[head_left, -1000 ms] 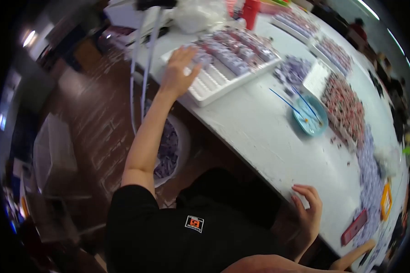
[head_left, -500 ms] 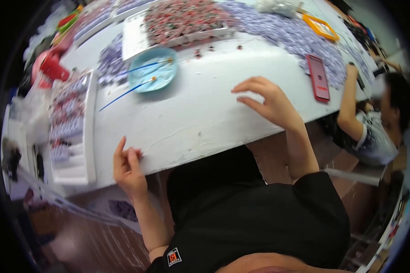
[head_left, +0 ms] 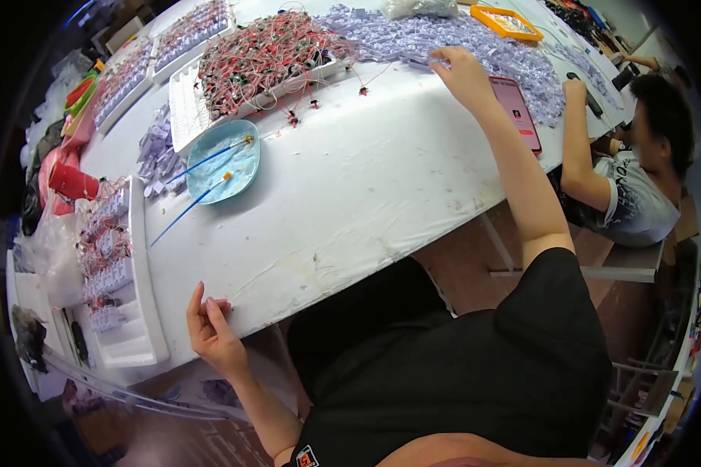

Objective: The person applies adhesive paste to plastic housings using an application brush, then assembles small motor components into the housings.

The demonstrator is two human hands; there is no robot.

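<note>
Two hands apart: right hand [head_left: 463,74] pinched small lilac pieces [head_left: 475,39] at 1 o'clock, light, loose, edge-grip; left hand [head_left: 210,331] half-curled, empty, on counter [head_left: 350,194] edge

- The heap of small pale-purple pieces [head_left: 475,43] lay spread in a wide, loose band along the far side of the white table [head_left: 366,194], between the tangle of red wired parts and the pink phone.
- The right hand [head_left: 463,74] reached out to the heap's near edge, fingertips [head_left: 438,64] touching the pieces.
- The left hand [head_left: 210,331] rested at the table's near edge, fingers loosely curled, holding nothing I could make out.
</note>
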